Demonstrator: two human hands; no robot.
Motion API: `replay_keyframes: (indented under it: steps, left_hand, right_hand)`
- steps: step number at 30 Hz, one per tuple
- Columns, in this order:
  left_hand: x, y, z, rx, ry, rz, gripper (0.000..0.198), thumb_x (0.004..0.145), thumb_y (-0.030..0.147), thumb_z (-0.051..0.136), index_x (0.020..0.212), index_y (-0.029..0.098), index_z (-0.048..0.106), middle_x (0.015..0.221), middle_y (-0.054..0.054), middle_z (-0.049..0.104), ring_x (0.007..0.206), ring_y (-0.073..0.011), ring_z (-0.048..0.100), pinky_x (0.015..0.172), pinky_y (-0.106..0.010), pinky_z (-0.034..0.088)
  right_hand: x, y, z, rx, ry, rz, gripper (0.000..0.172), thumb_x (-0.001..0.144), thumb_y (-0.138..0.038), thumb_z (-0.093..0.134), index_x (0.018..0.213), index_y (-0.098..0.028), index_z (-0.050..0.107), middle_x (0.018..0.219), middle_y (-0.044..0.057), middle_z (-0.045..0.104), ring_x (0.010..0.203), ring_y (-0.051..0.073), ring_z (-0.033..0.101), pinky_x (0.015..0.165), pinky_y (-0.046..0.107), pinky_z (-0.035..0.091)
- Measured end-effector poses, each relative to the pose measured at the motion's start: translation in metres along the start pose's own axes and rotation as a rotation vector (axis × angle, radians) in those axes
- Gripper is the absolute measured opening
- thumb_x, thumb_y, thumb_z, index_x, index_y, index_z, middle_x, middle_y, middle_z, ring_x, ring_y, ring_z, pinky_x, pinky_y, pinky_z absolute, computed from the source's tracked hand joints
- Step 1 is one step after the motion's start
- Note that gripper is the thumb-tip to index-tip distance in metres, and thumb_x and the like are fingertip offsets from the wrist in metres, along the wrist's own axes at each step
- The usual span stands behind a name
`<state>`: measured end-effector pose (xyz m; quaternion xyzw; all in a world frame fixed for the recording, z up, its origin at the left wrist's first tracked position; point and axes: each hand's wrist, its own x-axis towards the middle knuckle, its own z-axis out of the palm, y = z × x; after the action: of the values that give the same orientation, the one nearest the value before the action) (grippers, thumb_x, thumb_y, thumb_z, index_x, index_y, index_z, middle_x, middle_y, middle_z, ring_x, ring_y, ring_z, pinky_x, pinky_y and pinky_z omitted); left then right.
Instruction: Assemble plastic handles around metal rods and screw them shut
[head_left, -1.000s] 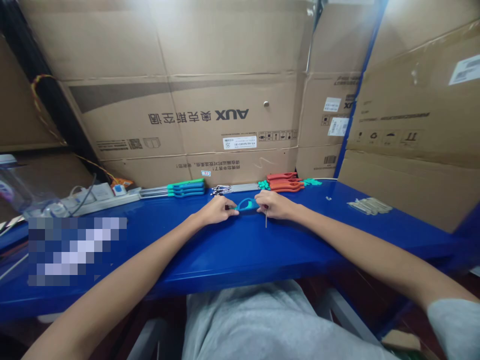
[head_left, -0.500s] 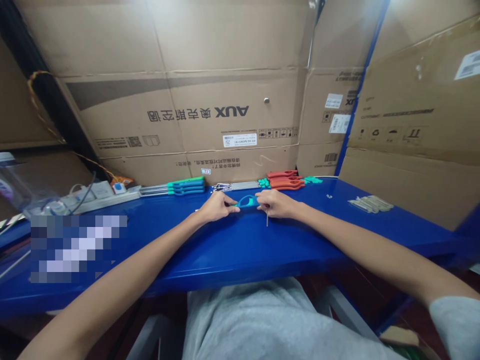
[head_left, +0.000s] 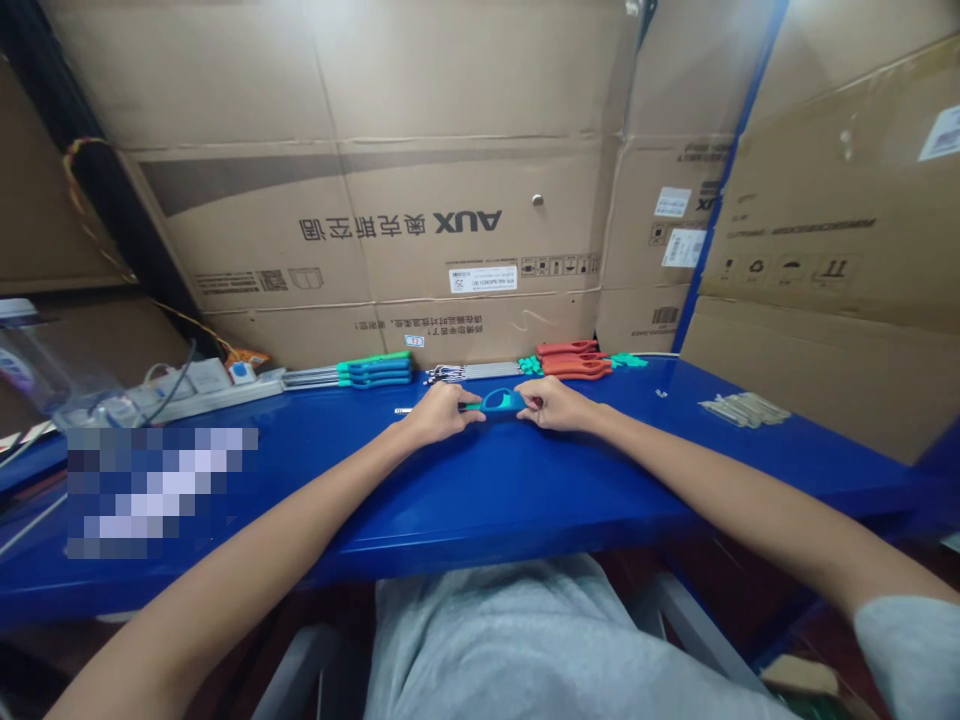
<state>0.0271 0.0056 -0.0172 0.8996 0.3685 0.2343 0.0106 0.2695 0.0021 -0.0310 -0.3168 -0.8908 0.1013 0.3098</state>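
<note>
A blue long-nosed gas lighter with a green part inside its handle loop lies level between my two hands. My left hand pinches the green neck end, and a light-coloured tip of the tube shows to its left. At the handle's rear end, my right hand is closed with thumb and fingers together. Whether those right fingers also hold something small is hidden. Behind my hands are a row of thin metal tubes and a stack of red-orange lighter handles.
Blue lighters lie stacked at the back left, beside a power strip and a clear plastic bottle. Small green parts sit right of the red handles. Several pale slim pieces lie on the right. Cardboard walls the blue table.
The thin brownish stick that hung below my right hand no longer shows. The lighter's handle now appears more fully, and its tube tip shows left of my left hand.
</note>
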Motion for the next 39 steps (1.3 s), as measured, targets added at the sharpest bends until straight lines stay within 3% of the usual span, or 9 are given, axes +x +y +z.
replay_keyframes:
  steps: [6,9,12,16,23,32,39]
  left_hand:
    - [0.005,-0.01,-0.001,-0.047,0.006,0.018,0.025,0.083,0.037,0.061,0.09,0.016,0.072,0.083,-0.005,0.072,0.074,-0.0185,0.064,0.069,-0.026,0.045]
    - [0.005,-0.013,-0.004,-0.041,-0.055,0.013,0.029,0.085,0.04,0.056,0.09,0.016,0.072,0.075,-0.004,0.072,0.067,-0.0175,0.063,0.066,-0.026,0.044]
    - [0.005,-0.015,-0.005,-0.038,-0.108,0.003,0.031,0.086,0.04,0.055,0.092,0.015,0.073,0.073,-0.005,0.072,0.063,-0.017,0.062,0.062,-0.026,0.043]
    - [0.004,-0.019,-0.004,-0.019,-0.086,-0.021,0.029,0.084,0.038,0.058,0.095,0.015,0.073,0.082,-0.007,0.073,0.07,-0.0189,0.064,0.064,-0.027,0.044]
    - [0.002,-0.032,-0.007,0.036,-0.045,-0.052,0.027,0.079,0.036,0.064,0.095,0.015,0.071,0.085,-0.008,0.071,0.076,-0.0199,0.064,0.068,-0.027,0.046]
    - [-0.001,-0.028,-0.012,-0.001,-0.124,-0.056,0.028,0.083,0.037,0.056,0.09,0.015,0.071,0.074,-0.006,0.07,0.067,-0.0184,0.062,0.061,-0.026,0.043]
    - [0.0,-0.023,-0.011,-0.044,-0.091,-0.035,0.027,0.085,0.036,0.054,0.092,0.016,0.07,0.079,-0.005,0.071,0.072,-0.0173,0.064,0.067,-0.026,0.046]
  right_hand:
    - [0.005,0.005,0.001,-0.155,0.077,-0.094,0.037,0.073,-0.019,0.061,0.06,-0.021,0.027,0.062,-0.001,0.042,0.063,0.013,0.04,0.062,0.025,0.031]
    - [0.006,0.004,0.002,-0.167,0.078,-0.108,0.038,0.075,-0.017,0.061,0.06,-0.021,0.027,0.064,-0.001,0.044,0.067,0.013,0.042,0.064,0.025,0.031]
    - [0.008,0.005,0.004,-0.169,0.063,-0.055,0.042,0.072,-0.018,0.067,0.059,-0.021,0.027,0.063,-0.003,0.042,0.063,0.012,0.039,0.062,0.024,0.03]
    - [0.011,0.009,0.004,-0.171,0.071,0.078,0.045,0.065,-0.022,0.077,0.059,-0.019,0.033,0.067,-0.003,0.041,0.061,0.01,0.038,0.06,0.023,0.029]
    - [0.009,0.014,-0.001,-0.073,0.08,0.225,0.034,0.067,-0.018,0.071,0.059,-0.018,0.038,0.063,-0.004,0.043,0.059,0.01,0.041,0.06,0.024,0.032]
    - [0.007,0.013,0.0,0.124,0.148,0.253,0.041,0.068,-0.028,0.066,0.055,-0.021,0.028,0.065,0.001,0.055,0.066,0.014,0.052,0.061,0.025,0.037]
    - [0.006,0.006,0.001,0.12,0.117,0.236,0.041,0.065,-0.026,0.069,0.056,-0.02,0.029,0.074,0.003,0.063,0.061,0.011,0.048,0.061,0.025,0.037]
